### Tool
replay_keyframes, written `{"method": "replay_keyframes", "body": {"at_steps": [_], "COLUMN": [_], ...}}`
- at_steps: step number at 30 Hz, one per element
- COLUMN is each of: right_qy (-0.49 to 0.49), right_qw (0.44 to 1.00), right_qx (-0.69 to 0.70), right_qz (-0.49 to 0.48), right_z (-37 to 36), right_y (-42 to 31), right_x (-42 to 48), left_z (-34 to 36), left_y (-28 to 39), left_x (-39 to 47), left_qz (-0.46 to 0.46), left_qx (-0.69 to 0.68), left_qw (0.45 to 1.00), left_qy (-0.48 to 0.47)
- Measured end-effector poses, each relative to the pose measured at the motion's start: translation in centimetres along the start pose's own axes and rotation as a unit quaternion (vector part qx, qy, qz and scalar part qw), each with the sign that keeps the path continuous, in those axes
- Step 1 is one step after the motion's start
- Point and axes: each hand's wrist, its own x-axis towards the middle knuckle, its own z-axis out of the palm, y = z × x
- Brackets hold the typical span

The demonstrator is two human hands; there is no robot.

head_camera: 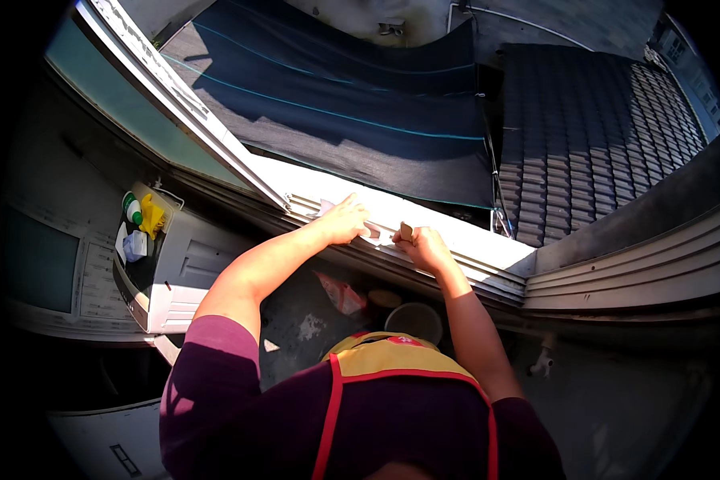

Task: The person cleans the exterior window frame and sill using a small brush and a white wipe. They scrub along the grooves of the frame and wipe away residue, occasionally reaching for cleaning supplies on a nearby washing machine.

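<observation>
In strong sunlight, my left hand (pixel 345 221) rests on the grooved tracks of a sliding-window sill (pixel 477 270). A pale sheet or cloth (pixel 325 207) shows beside its fingers, and glare hides whether they grip it. To its right, my right hand (pixel 425 247) is closed around a small flat brown piece (pixel 406 231), which sticks up above the fist. The fist is low over the same tracks. Between the two hands the details are washed out by the light.
A sliding window panel (pixel 186 126) stands on the left. Outside are dark shade netting (pixel 348 126) and a tiled roof (pixel 582 132). A white appliance (pixel 186 282) carries a yellow cloth (pixel 152 216), a bottle (pixel 132 208) and a tissue pack (pixel 135 246). Below sits a round bucket (pixel 414 321).
</observation>
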Motion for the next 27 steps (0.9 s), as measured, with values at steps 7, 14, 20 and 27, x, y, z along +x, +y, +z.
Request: {"method": "replay_keyframes", "body": {"at_steps": [7,14,20,27], "right_qy": [0.075,0.01,-0.064,-0.022], "right_qw": [0.94,0.995,0.997,0.974], "right_qx": [0.331,0.086,-0.047,0.225], "right_qz": [0.025,0.049,0.025,-0.015], "right_z": [1.7,-6.1,-1.4,4.9], "right_y": [0.7,2.6,1.0,-2.2], "right_x": [0.3,-4.0,1.3,5.4], "left_z": [0.1,1.9,1.4,1.2], "left_y": [0.1,-2.3,-3.6,-4.1], "left_x": [-0.1,-1.8,-3.5,-3.0], "left_qz": [-0.012,-0.008,-0.007,-0.008], "left_qx": [-0.002,0.002,-0.004,0.018], "left_qw": [1.0,0.999,0.998,1.0], "left_qy": [0.006,0.052,0.06,0.014]}}
